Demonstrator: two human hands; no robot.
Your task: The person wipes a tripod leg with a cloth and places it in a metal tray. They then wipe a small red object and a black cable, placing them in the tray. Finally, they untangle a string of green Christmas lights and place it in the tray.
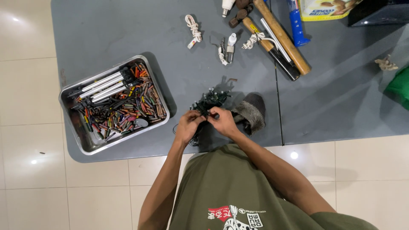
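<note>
Head view: both hands, left hand and right hand, grip closed on a tangled dark wire bundle (beside a metal tray).

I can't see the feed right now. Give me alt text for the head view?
Seen from above, the left hand and right hand both grip a tangled bundle of dark wire over a grey table. A metal tray of crayons sits to the left; wooden-handled hammers lie at the top.

Shiny metal tray, wooden hammer handle, matt table.
</note>
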